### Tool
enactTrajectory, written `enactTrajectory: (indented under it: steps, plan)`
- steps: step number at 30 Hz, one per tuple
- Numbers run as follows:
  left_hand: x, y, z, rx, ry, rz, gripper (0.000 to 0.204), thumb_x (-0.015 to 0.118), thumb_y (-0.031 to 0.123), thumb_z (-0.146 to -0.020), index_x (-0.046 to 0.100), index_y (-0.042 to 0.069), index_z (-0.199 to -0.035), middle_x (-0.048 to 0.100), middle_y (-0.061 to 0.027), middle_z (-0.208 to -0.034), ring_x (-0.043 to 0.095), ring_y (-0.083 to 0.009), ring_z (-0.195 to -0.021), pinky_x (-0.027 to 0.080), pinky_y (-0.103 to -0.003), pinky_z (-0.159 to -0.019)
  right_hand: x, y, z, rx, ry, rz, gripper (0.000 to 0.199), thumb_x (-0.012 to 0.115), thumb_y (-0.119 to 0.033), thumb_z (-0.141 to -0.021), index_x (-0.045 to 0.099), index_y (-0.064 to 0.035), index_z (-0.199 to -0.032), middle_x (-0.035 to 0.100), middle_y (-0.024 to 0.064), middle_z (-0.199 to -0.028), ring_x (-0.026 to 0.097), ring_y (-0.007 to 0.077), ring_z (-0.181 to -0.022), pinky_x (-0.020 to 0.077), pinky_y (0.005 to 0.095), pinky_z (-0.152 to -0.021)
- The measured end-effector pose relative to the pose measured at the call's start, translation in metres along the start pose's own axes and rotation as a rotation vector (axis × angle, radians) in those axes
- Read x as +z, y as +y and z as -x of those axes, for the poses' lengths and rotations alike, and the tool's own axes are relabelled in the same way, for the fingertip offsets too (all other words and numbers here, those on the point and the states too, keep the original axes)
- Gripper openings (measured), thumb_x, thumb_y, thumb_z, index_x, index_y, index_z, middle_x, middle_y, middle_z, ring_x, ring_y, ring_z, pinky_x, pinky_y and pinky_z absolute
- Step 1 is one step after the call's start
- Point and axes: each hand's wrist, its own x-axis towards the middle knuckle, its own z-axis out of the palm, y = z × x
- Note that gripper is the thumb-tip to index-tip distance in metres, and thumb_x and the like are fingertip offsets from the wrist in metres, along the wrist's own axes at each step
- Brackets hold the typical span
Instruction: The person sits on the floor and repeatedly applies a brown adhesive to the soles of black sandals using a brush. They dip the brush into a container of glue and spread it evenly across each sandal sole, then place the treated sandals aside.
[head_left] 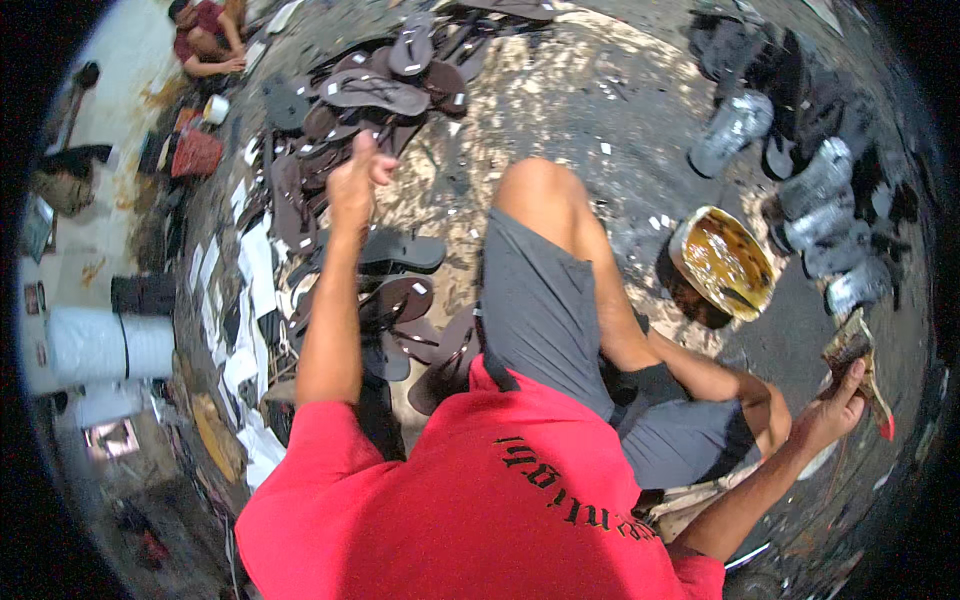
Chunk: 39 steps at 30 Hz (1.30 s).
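My left hand (357,187) is raised above a heap of brown and black sandals (375,92). Its fingers stick out apart, and I see nothing held in it. Out on the right, my right hand (835,410) grips a glue brush (850,342) with a crusted yellowish head and a red tip at the other end. Beyond my bent leg, a round tub (682,246) holds glossy yellow-brown glue. Shiny, wet-looking soles (732,130) lie in a row past the tub, apart from both hands.
White paper strips (255,270) litter the floor on the left. Farther left stands a bluish-white wrapped bundle (105,343). Another person (208,38) crouches at the far left near a red bag (197,153). Dark sandal pieces (735,48) are piled at the far right.
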Motion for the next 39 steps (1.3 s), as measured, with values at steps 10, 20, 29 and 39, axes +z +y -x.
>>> enactTrajectory:
  steps: [10, 20, 29, 39]
  plan:
    - [-0.071, -0.162, 0.033, 0.338, -0.357, -1.311, 0.048, 0.065, 0.011, -0.083, 0.068, 0.025, -0.129, 0.060, -0.0026, -0.145, 0.045, -0.0351, -0.139, 0.032, -0.055, -0.111, 0.105, 0.011, -0.008, -0.125, -0.461, 0.140, 0.039, 0.065, -0.028, -0.102, 0.069, 0.0040, -0.124, 0.071, 0.0104, -0.122, 0.061, 0.0194, -0.117, 0.0426, 0.0342, -0.106]
    - [-0.070, -0.133, -0.024, 0.324, -0.490, -0.975, 0.039, 0.078, 0.012, -0.067, 0.070, 0.012, -0.105, 0.062, -0.0154, -0.137, 0.046, -0.0400, -0.140, 0.038, -0.055, -0.109, 0.132, 0.067, 0.014, -0.419, -0.602, 0.686, 0.039, 0.074, -0.044, -0.090, 0.078, -0.0066, -0.103, 0.076, 0.0180, -0.093, 0.073, 0.0316, -0.094, 0.0528, 0.0427, -0.083]
    - [0.067, 0.046, 0.046, 1.147, -0.276, -0.456, 0.044, 0.075, -0.003, -0.078, 0.069, 0.016, -0.117, 0.041, -0.0115, -0.159, 0.034, -0.0377, -0.149, 0.029, -0.050, -0.120, 0.133, 0.080, 0.007, -0.531, -0.471, 0.269, 0.022, 0.075, -0.019, -0.094, 0.075, -0.0040, -0.110, 0.077, 0.0076, -0.106, 0.068, 0.0157, -0.099, 0.0535, 0.0375, -0.089]
    - [0.087, 0.033, 0.094, 0.110, -0.576, 0.353, 0.097, 0.067, 0.057, -0.090, 0.026, 0.005, -0.162, 0.026, -0.0137, -0.165, 0.028, -0.0241, -0.149, 0.025, -0.038, -0.117, 0.014, 0.017, -0.032, -0.093, -0.431, 0.260, 0.036, 0.072, -0.033, -0.095, 0.074, -0.0090, -0.122, 0.076, 0.0131, -0.109, 0.068, 0.0218, -0.103, 0.0488, 0.0351, -0.094]
